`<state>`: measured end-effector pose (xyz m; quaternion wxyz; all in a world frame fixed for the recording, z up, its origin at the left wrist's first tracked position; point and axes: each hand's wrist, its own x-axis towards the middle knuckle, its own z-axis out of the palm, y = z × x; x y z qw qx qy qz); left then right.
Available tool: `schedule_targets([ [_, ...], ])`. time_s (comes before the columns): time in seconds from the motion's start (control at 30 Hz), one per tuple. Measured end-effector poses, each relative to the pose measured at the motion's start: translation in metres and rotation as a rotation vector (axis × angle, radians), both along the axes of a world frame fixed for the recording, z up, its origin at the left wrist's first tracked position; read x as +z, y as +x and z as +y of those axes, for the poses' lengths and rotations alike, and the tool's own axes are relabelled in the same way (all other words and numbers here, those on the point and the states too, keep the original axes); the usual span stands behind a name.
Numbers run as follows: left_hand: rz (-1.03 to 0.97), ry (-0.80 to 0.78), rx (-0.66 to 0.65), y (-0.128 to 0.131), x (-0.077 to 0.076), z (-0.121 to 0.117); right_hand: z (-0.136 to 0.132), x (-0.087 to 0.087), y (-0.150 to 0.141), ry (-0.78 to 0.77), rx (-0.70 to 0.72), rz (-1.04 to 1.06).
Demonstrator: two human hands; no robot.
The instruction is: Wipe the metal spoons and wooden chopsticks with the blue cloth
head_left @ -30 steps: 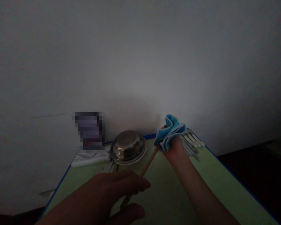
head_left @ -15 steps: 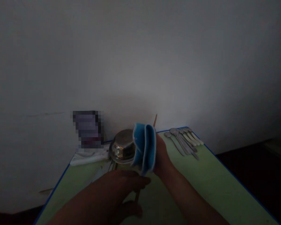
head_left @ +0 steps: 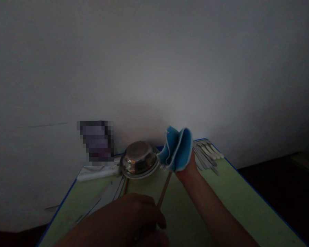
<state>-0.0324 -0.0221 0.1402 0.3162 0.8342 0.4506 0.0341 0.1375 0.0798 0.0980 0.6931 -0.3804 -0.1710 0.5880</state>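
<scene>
My left hand, low in the view, is closed round the near end of a thin wooden stick that looks like a chopstick. The stick slants up and away to the right. At its upper part, my right hand grips a folded blue cloth with pale edges, wrapped about the stick. The cloth hides most of the right fingers and the stick's far end. Just left of the cloth, an upturned shiny metal bowl rests on a pale dish.
Several spoons and forks, some with white handles, lie at the table's back right. A dark object blurred into blocks stands at the back left, above a white cloth. Knives lie on the green table against the wall.
The blue cloth in my right hand has slid down the stick toward my left hand, then back up and away. My left hand has stayed near the stick's lower end, its fingers closing more.
</scene>
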Motion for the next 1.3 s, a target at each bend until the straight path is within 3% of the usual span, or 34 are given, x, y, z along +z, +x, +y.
schedule_targets([
  [0.13,0.021,0.181,0.014,0.013,-0.003,0.017,-0.003,0.006,-0.004,-0.029,-0.070,-0.004],
  [0.27,0.035,0.260,0.075,0.012,-0.010,0.031,-0.005,0.009,-0.011,0.014,0.045,0.047],
  [0.43,0.066,0.215,0.083,0.006,-0.016,0.032,-0.006,0.013,-0.012,0.005,0.147,0.209],
  [0.7,0.002,0.234,0.030,0.007,-0.014,0.024,-0.006,0.011,-0.018,-0.066,0.048,0.224],
  [0.8,-0.039,0.181,0.043,0.001,-0.010,0.023,-0.004,0.008,-0.018,-0.068,0.058,0.222],
  [0.93,0.052,0.094,0.072,-0.004,-0.001,0.021,0.002,0.009,-0.007,-0.049,0.018,0.229],
  [1.13,0.066,0.080,0.075,-0.005,0.003,0.021,0.006,0.012,0.008,0.028,-0.029,0.125],
  [1.2,0.088,0.113,0.086,-0.007,0.002,0.022,0.002,0.011,0.007,0.113,-0.069,-0.029],
  [1.3,0.116,0.195,0.152,-0.014,0.005,0.026,-0.008,0.012,0.005,0.286,-0.072,-0.439],
])
